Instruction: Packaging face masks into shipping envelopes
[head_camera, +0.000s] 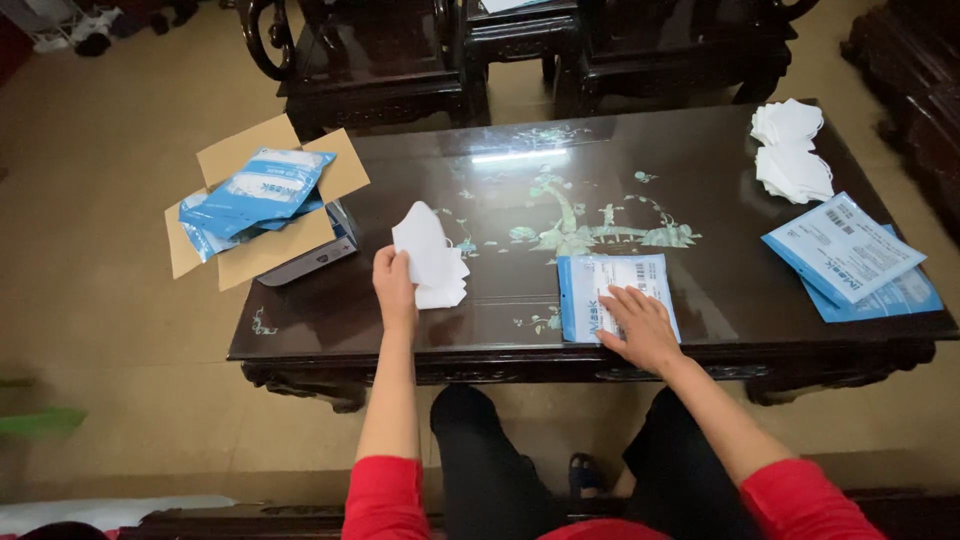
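Note:
My left hand (394, 282) grips a small stack of white face masks (430, 256), held just above the dark table (700, 270) left of centre. My right hand (638, 325) lies flat, fingers spread, on a blue-and-white flat pouch (610, 285) near the table's front edge. Both sleeves are red.
An open cardboard box (262, 200) holding several blue pouches sits at the table's left end. A pile of white masks (790, 150) lies at the far right, with more blue-and-white pouches (845, 250) in front of it. Dark wooden chairs (370, 60) stand beyond the table.

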